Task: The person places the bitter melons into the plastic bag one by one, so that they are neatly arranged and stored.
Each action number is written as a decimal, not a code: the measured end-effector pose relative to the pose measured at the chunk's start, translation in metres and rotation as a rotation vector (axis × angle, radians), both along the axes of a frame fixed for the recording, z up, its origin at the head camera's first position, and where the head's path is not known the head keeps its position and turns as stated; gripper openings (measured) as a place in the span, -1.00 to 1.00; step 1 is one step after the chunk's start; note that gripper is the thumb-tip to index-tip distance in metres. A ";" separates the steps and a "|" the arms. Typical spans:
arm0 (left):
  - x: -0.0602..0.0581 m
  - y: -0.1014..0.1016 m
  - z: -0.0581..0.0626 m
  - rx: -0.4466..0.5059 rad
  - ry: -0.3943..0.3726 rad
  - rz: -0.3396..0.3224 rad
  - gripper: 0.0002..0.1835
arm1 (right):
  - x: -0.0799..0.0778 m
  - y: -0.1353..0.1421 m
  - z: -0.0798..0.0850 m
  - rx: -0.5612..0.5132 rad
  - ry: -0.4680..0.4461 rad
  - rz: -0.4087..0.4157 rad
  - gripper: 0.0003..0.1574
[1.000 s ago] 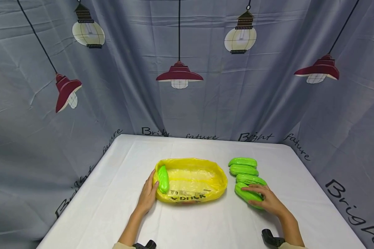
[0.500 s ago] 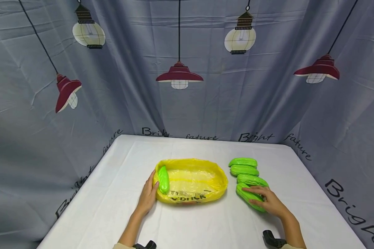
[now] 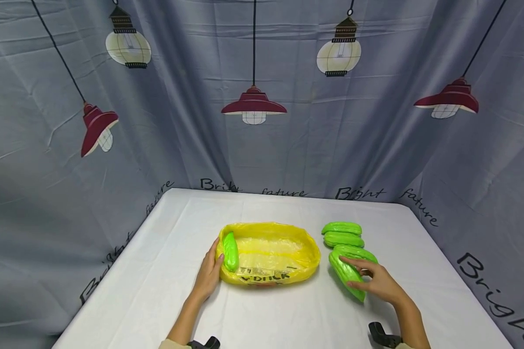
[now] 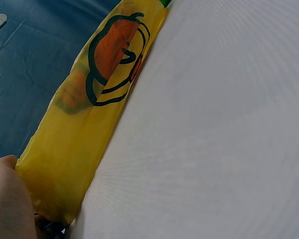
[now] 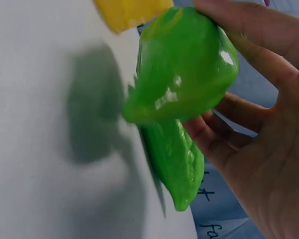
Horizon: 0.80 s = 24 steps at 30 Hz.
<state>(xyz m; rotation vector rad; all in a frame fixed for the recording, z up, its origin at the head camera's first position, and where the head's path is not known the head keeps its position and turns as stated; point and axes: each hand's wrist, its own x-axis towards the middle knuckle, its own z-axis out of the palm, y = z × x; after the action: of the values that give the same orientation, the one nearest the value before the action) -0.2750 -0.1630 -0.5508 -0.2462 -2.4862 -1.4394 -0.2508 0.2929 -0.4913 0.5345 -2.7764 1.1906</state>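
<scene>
A yellow plastic bag (image 3: 266, 277) stands wide open like an oval basin at mid-table. My left hand (image 3: 208, 269) holds its left end, with the thumb (image 4: 7, 162) against the outside in the left wrist view. One green bitter melon (image 3: 231, 252) lies inside the bag's left end. My right hand (image 3: 375, 281) pinches another bitter melon (image 5: 187, 64) between thumb and fingers; its shadow falls apart from it on the cloth in the right wrist view. Right behind it lies a third bitter melon (image 3: 358, 251), partly covered by the held one.
Two more bitter melons, a farther one (image 3: 341, 227) and a nearer one (image 3: 343, 239), lie side by side at the back right. A white cloth (image 3: 262, 320) covers the table. A grey curtain (image 3: 179, 135) printed with lamps hangs behind and at both sides.
My right hand has raised the nearest bitter melon from the table, and it now overlaps the one behind it more. The left hand stays on the bag.
</scene>
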 end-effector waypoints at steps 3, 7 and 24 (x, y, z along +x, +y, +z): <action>0.000 0.000 0.000 -0.002 -0.003 0.002 -0.43 | -0.001 -0.002 0.004 -0.016 0.000 -0.003 -0.14; -0.001 0.001 0.001 -0.001 -0.001 -0.001 -0.43 | -0.002 -0.005 0.009 -0.070 0.042 -0.004 -0.09; -0.001 0.002 0.002 -0.006 0.021 -0.004 -0.43 | -0.009 -0.084 0.061 -0.294 0.185 0.006 -0.07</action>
<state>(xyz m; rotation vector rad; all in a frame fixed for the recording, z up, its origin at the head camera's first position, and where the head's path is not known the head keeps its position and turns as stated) -0.2755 -0.1607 -0.5487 -0.2668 -2.4746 -1.4241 -0.2597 0.2086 -0.4299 0.5892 -2.3928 1.4364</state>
